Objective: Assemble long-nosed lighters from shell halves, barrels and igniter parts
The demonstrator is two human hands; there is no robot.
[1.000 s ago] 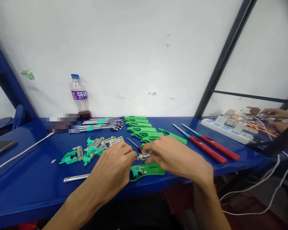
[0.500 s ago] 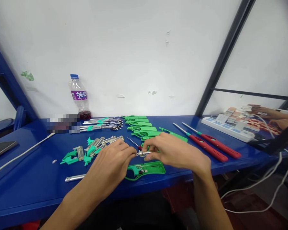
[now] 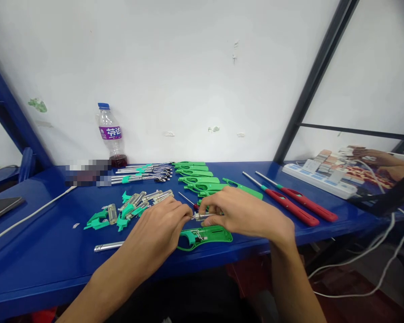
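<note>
My right hand [image 3: 244,213] pinches a small clear lighter fuel tank [image 3: 198,216] with a metal end between thumb and fingers. At the tank's left end, the fingers of my left hand [image 3: 160,224] are pinched together; a tiny pale piece shows at their tips, too small to name. Just below both hands lies an open green lighter half-shell [image 3: 217,234] with a teal trigger and white wires inside. A silver metal tube [image 3: 108,246] sticks out left from under my left wrist. Behind the fingertips a thin screwdriver [image 3: 187,199] with a red handle rests on the table.
Left lie several clear tanks [image 3: 112,214] and teal trigger parts [image 3: 99,221]. Metal tubes with wires [image 3: 144,172] and green lighter shells [image 3: 195,174] line the back. Two red lighters [image 3: 289,206], a power strip [image 3: 319,181] and another person's hand [image 3: 373,158] are right; a bottle [image 3: 111,134] stands back left.
Both hands hold nearly the same position at the tank. The metal tube shows slightly further right, and the view has shifted very slightly.
</note>
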